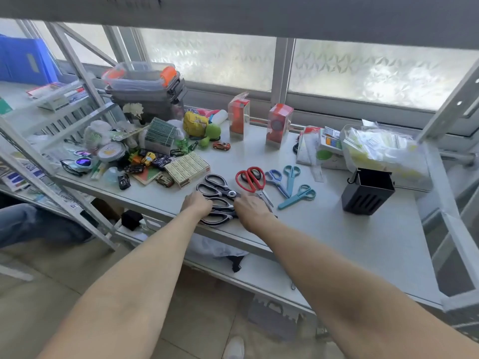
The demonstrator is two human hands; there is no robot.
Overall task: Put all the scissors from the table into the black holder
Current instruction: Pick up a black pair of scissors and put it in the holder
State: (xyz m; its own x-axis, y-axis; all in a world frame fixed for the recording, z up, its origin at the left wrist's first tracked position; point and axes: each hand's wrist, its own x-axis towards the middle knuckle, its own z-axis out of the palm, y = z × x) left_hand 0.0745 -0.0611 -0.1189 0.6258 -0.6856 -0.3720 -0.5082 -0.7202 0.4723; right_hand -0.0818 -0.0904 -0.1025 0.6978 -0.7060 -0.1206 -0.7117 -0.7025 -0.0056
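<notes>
Near the front edge of the table we see two pairs of black-handled scissors: one lies flat with its handles toward the clutter on the left, and the nearer pair lies just in front of it, between our two hands. Our left hand rests on the handle loops of that nearer pair, fingers curled over them, though we cannot tell whether they truly grip. Our right hand lies palm-down over its blade end, fingers bent and hidden from us, so we cannot tell whether it grasps anything. Just beyond the right hand lie the red-handled scissors, their blades pointing toward us. To their right lie a small blue pair, a teal pair and a second teal pair, all flat on the tabletop and close together. The black holder stands upright well to the right of them, near the table's right side, with nothing visible inside it. Behind it sits a bag of pale packets. On the left, a pale yellow box lies beside the farther black pair, among toy cars, sunglasses and other clutter, with two orange boxes standing by the window.
</notes>
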